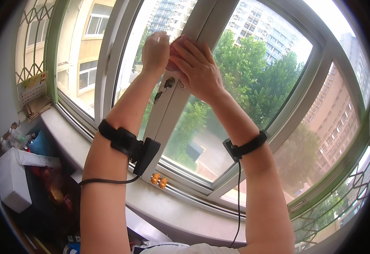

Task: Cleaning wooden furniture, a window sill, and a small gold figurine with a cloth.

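My right hand [201, 68] is spread over a reddish cloth [176, 50] and presses it to the light frame [169, 108] where two window sashes meet. Just left of the cloth, my left hand [155, 52] is raised with its fingers curled. Its fingertips are hidden, so I cannot tell whether it grips anything. Below the hands, a key in the frame's lock [169, 83] carries a ring with a dark fob [158, 96]. Behind the right hand is the window glass [204, 133].
Two small orange figurines [159, 181] sit at the bottom track above the sill [185, 203]. At left are a calendar [32, 89], folded brown paper [37, 108], a white box [13, 181] and a blue bag [42, 143]. Black straps with cables [239, 197] circle both forearms.
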Demonstrator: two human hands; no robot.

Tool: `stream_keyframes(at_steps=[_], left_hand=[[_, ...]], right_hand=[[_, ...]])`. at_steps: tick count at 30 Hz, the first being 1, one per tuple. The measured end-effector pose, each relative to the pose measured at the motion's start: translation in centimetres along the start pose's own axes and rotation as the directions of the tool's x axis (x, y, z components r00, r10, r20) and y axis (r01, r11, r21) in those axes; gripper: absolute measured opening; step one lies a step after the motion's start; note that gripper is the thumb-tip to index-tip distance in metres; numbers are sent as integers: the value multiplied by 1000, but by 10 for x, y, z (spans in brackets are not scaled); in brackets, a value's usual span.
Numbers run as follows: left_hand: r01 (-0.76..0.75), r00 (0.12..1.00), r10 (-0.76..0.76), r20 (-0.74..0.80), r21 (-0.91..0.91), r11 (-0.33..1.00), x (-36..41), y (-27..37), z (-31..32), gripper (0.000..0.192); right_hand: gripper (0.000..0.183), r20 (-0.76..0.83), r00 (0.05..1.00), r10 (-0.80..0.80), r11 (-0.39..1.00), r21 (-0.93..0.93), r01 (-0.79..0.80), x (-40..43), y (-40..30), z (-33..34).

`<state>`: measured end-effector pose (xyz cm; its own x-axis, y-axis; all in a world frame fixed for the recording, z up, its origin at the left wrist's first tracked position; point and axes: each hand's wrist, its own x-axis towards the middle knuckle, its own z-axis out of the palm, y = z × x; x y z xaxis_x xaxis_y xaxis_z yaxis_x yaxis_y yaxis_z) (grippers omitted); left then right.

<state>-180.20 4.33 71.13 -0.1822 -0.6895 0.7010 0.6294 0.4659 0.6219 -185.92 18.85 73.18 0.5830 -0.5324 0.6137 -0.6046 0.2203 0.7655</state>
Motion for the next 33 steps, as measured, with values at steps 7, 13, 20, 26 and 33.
stream_keyframes(at_steps=[7,13,20,26,33], left_hand=[[-124,992,117,45,204,971,-11,26,2,41],[-128,992,128,12,175,976,-6,58,8,38],[-102,984,90,151,70,992,3,58,17,39],[-473,813,266,518,322,820,2,59,40,47],[-577,699,375,609,171,798,26,43,26,51]], right_hand=[[27,164,985,-55,997,61,45,24,40,-11],[20,104,992,-70,965,258,41,-16,-20,5],[30,-107,986,131,990,74,-124,47,68,-7],[39,-96,674,732,610,532,-587,91,112,-28],[52,-87,578,812,529,528,-664,75,82,8]])
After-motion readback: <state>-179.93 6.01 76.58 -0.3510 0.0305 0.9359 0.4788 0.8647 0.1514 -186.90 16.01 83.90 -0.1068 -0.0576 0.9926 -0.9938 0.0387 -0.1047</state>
